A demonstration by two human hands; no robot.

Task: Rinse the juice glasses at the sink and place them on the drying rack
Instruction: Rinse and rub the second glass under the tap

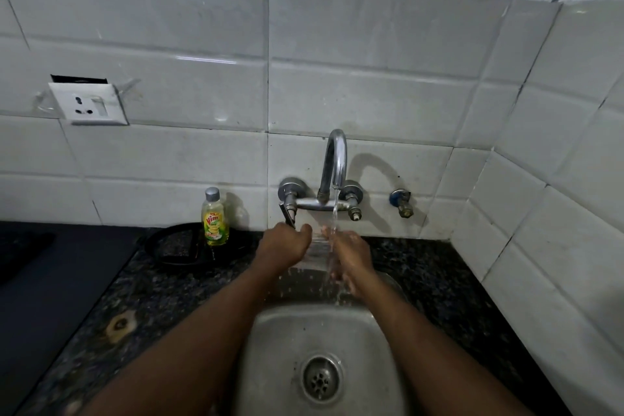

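A clear juice glass (317, 250) is held between both hands above the steel sink (270, 341), under the running tap (334, 159). My left hand (285, 245) grips its left side. On the glass's right side is my right hand (349, 255), fingers wet, with the water stream falling onto it and the glass. The glass is see-through and hard to make out; its rim and base are partly hidden by the fingers. Water splashes down toward the drain (320, 378).
A yellow dish soap bottle (215, 218) stands left of the tap, next to a black round dish with a scrub pad (175, 246). A dark mat (50, 280) covers the granite counter at left. A wall socket (89, 103) and a small side valve (401, 201) sit on the tiles.
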